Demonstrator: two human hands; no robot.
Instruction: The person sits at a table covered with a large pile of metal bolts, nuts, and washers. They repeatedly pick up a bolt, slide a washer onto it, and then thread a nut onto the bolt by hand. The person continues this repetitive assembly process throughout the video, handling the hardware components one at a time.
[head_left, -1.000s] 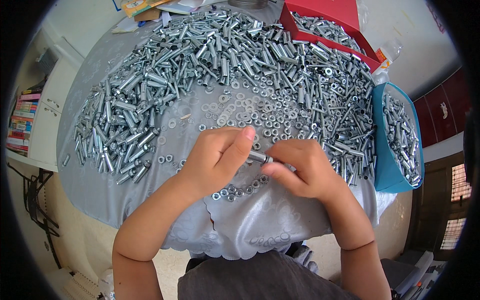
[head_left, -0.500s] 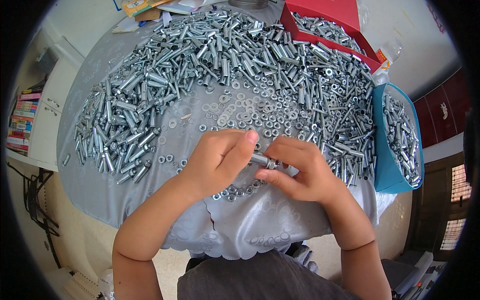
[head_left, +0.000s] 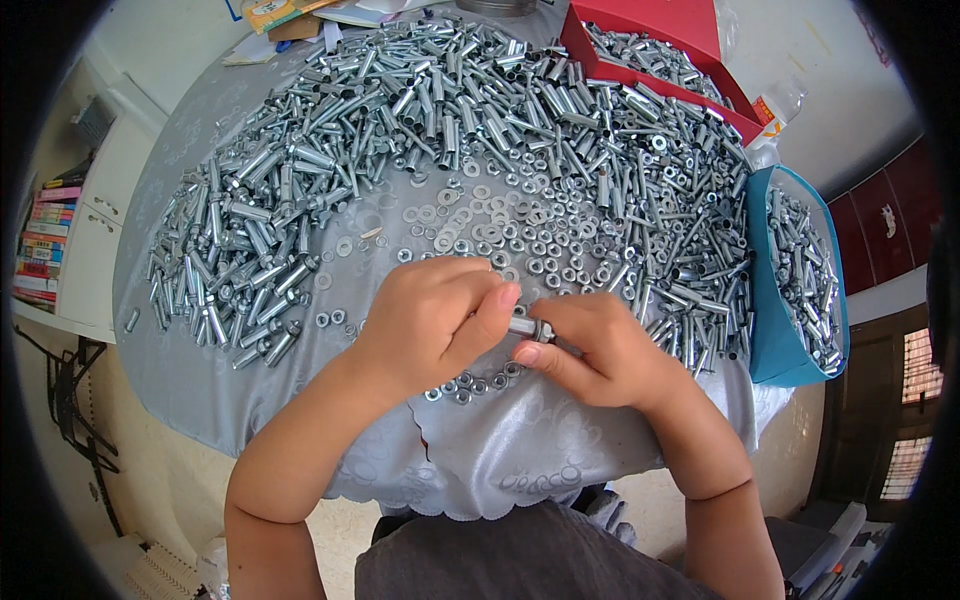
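Between my two hands, just above the near part of the table, lies a silvery sleeve anchor bolt (head_left: pixel 522 326). My left hand (head_left: pixel 440 318) is closed round its left end, which the fingers hide. At its right end, my right hand (head_left: pixel 597 345) pinches the nut and washer (head_left: pixel 543 331) between thumb and fingers. Loose nuts (head_left: pixel 478 384) lie on the cloth under and in front of my hands. Beyond them, flat washers (head_left: pixel 490 207) and more nuts are spread over the middle of the table.
A large heap of metal sleeves and bolts (head_left: pixel 450 100) arches across the back of the table. Finished-looking anchor bolts (head_left: pixel 240 260) pile up at the left. A red box (head_left: pixel 735 115) and a blue bin (head_left: pixel 775 340), both holding metal parts, stand at the right on the grey tablecloth (head_left: pixel 180 385).
My right fingers have shifted slightly around the nut end and closed in more. My left hand has moved only a little, still gripping the bolt.
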